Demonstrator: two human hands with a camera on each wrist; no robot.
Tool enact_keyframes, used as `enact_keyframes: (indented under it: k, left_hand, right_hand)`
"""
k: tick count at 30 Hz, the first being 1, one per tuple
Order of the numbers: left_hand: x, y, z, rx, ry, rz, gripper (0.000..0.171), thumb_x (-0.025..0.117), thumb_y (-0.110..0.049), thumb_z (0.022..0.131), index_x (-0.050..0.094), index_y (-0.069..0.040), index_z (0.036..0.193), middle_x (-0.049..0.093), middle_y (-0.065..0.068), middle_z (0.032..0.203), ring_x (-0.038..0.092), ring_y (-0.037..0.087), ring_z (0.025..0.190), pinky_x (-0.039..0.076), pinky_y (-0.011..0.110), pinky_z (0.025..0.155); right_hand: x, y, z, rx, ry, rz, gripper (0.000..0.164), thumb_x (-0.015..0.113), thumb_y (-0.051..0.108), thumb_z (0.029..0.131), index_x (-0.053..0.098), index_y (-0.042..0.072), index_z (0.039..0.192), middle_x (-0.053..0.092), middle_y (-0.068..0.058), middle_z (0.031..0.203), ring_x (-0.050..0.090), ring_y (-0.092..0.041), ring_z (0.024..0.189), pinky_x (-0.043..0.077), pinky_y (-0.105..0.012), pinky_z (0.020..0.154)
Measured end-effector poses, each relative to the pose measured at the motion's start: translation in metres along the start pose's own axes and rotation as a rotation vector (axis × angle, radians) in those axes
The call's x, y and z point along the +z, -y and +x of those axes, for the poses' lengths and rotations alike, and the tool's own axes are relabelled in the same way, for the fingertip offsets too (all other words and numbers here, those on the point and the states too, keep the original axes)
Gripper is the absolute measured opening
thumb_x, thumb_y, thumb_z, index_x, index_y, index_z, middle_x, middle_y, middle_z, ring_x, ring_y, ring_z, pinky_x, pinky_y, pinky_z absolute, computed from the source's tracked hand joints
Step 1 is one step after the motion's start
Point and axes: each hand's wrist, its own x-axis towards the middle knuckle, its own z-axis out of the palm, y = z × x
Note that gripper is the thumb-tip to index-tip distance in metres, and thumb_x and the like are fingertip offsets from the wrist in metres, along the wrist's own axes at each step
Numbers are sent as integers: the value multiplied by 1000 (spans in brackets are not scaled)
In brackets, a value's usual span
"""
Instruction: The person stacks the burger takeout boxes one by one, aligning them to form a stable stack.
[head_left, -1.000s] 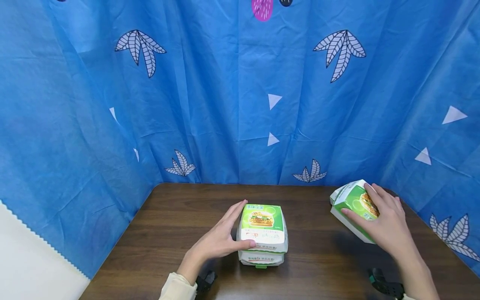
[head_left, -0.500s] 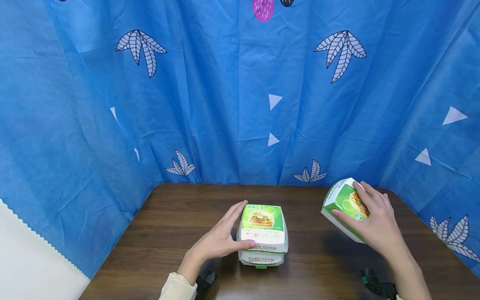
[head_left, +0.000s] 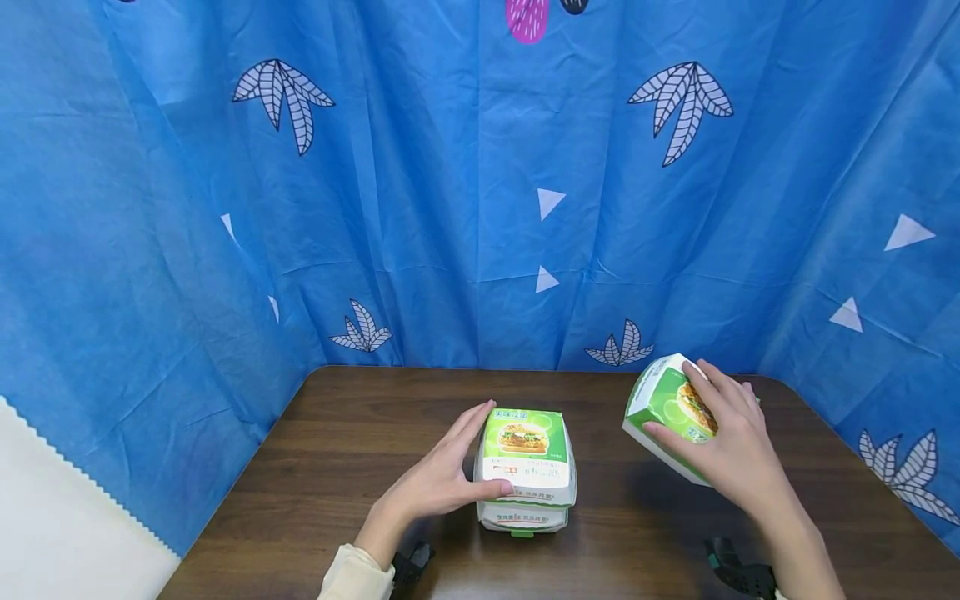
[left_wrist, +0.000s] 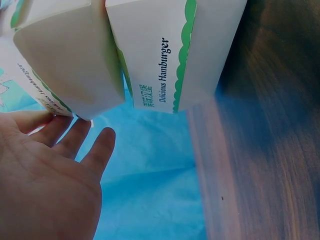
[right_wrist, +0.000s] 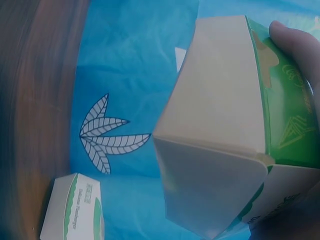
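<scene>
Two burger boxes stand stacked at mid-table, the upper box (head_left: 522,442) on the lower box (head_left: 517,520). My left hand (head_left: 431,479) holds the upper one from its left side, thumb at the front edge and fingers reaching to the back; its fingertips meet that box's edge in the left wrist view. My right hand (head_left: 738,454) grips another burger box (head_left: 660,404) across its green lid. That box is tilted, raised over the right part of the table. A further burger box (right_wrist: 82,207) stands behind it, mostly hidden by the right hand in the head view.
The dark wooden table (head_left: 345,417) ends at a blue patterned curtain (head_left: 450,208) along the back and sides. White cloth (head_left: 67,525) shows at the lower left. Dark wrist straps (head_left: 742,575) sit on both wrists.
My right hand has carried its tilted burger box a short way left, towards the stack. My left hand and the stacked boxes have stayed in place.
</scene>
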Motion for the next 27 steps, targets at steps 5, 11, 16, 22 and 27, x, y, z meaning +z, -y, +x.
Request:
enact_keyframes:
  k: [5,11,16,22,27]
  left_hand:
    - [0,1,0,9,-2,1,108,82,-57,82,19,-30,165,22,-5,169,29,20,151,34,59,118]
    - [0,2,0,17,-5,12,108,81,-59,82,18,-30,166,22,-4,169,29,21,152,33,58,118]
    - [0,2,0,22,-9,11,109,81,-58,82,18,-30,166,22,-3,169,29,21,152,33,58,119]
    - [1,2,0,22,-13,12,108,81,-58,82,19,-29,166,23,-3,169,28,20,153,32,57,119]
    - [2,1,1,24,-10,9,108,81,-58,82,19,-29,166,22,-4,169,28,19,152,33,57,119]
  right_hand:
    - [3,9,0,-17,10,23,100,92,43,74,45,9,156,38,-27,157,30,-55,140,10,-67,122]
    - [9,20,0,-43,13,50,100,94,40,71,47,12,155,41,-24,157,31,-53,140,30,-75,100]
    - [14,31,1,-26,48,83,100,93,42,73,45,17,157,38,-21,161,26,-54,145,25,-78,105]
    - [20,46,2,-22,76,132,98,91,43,76,44,20,158,37,-17,162,24,-51,149,20,-78,112]
    - [25,57,3,-41,90,145,97,91,44,76,44,22,158,38,-12,163,30,-43,145,33,-72,103]
